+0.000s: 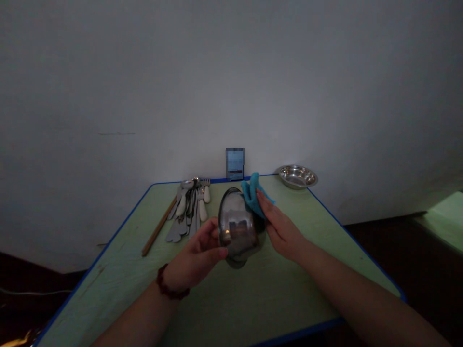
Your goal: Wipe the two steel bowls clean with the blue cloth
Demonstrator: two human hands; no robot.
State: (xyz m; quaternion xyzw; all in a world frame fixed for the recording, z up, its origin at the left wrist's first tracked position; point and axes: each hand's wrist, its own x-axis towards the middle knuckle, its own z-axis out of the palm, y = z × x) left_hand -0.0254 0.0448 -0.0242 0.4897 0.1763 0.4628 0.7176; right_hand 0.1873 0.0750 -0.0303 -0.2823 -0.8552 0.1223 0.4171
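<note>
My left hand (195,258) grips the rim of a shiny steel bowl (237,226), tilted on its side above the green table (235,299), its inside facing me. My right hand (280,229) presses a blue cloth (253,195) against the bowl's right and upper edge, fingers held together over the cloth. A dark red bead bracelet (168,289) circles my left wrist.
A heap of metal cutlery with white handles (190,205) lies at the back left, with wooden chopsticks (159,226) beside it. A second steel bowl (297,176) sits at the back right corner. A small blue card (235,164) leans on the wall.
</note>
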